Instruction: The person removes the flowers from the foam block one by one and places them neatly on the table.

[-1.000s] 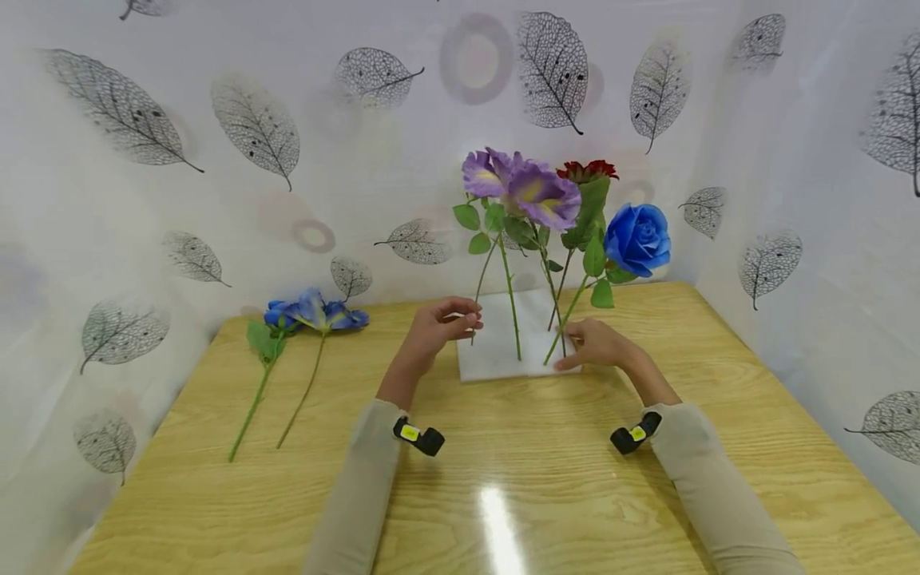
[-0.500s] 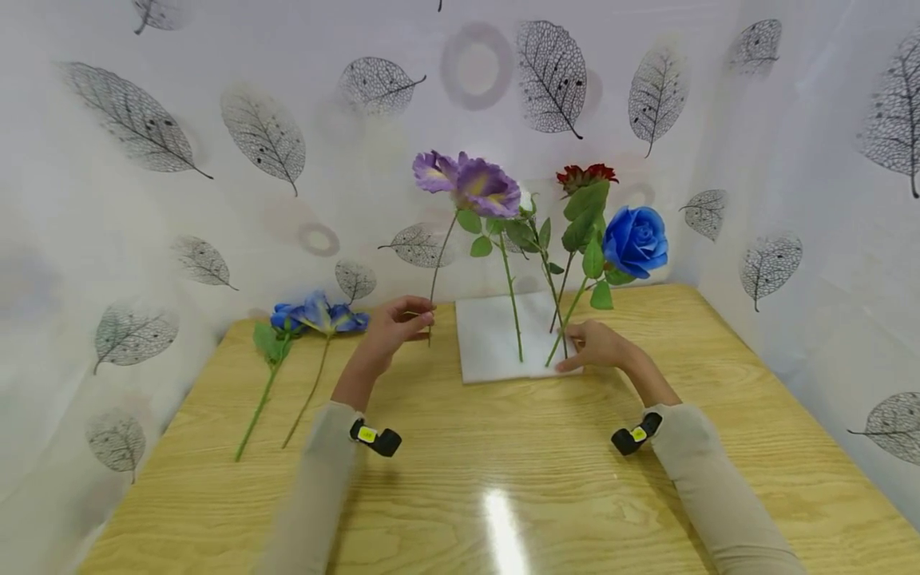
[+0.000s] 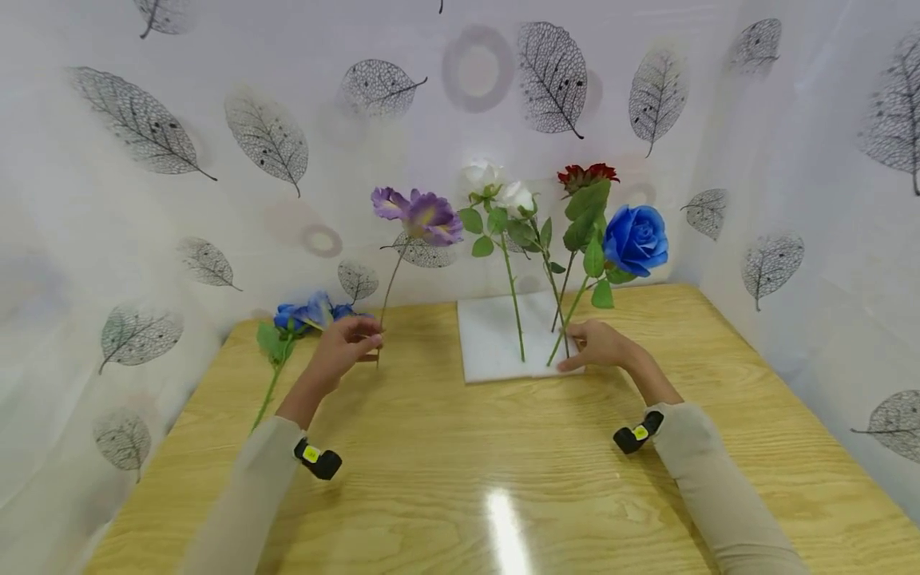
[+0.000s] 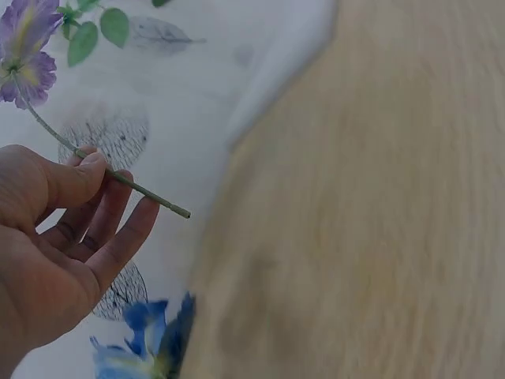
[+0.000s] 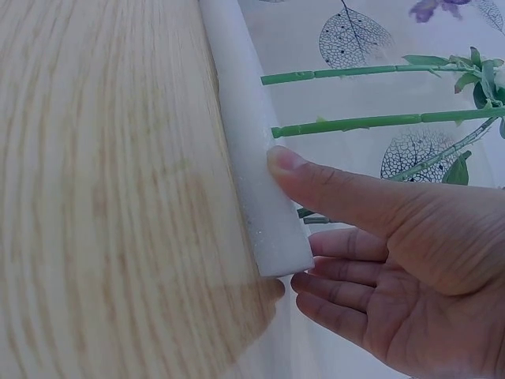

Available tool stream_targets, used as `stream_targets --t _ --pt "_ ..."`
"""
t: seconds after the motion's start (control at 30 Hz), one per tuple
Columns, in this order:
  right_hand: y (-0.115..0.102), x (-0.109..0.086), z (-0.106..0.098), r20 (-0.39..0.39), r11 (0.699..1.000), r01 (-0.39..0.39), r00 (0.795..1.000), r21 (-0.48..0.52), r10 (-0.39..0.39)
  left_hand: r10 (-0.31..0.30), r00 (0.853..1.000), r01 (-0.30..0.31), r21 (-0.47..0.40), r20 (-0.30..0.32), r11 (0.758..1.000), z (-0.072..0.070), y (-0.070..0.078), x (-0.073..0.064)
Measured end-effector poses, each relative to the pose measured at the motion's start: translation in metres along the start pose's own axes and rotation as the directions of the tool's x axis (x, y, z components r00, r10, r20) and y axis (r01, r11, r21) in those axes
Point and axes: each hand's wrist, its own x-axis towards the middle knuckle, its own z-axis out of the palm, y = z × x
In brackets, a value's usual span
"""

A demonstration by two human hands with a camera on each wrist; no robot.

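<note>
My left hand (image 3: 338, 355) pinches the stem of a purple artificial flower (image 3: 431, 217) between thumb and fingers, left of the white foam board (image 3: 489, 343). In the left wrist view the cut end of its stem (image 4: 150, 193) pokes out past the fingers. With thumb and fingers, my right hand (image 3: 604, 343) holds the board's right end; the thumb (image 5: 304, 178) lies on the foam, the fingers sit around the end. Standing in the board are white roses (image 3: 516, 198), a red flower (image 3: 585, 176) and a blue rose (image 3: 636, 239) that leans right.
Behind my left hand, a blue rose (image 3: 287, 315) and a blue iris-like flower (image 3: 319, 310) lie on the wooden table (image 3: 417, 463), partly hidden by that hand. A pale leaf-print curtain (image 3: 323, 144) rises at the back edge and both sides.
My left hand has carried the purple flower left, away from the foam board, and lowered it, uncovering the white roses. My right hand stays at the board's right end.
</note>
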Motion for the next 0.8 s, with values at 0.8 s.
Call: stream_targets --t 0.8 --pt "0.000 -0.002 0.000 -0.007 1.000 0.002 1.000 0.011 -0.002 -0.154 0.972 0.135 0.116 0.176 0.984 -0.067 -0.014 -0.040"
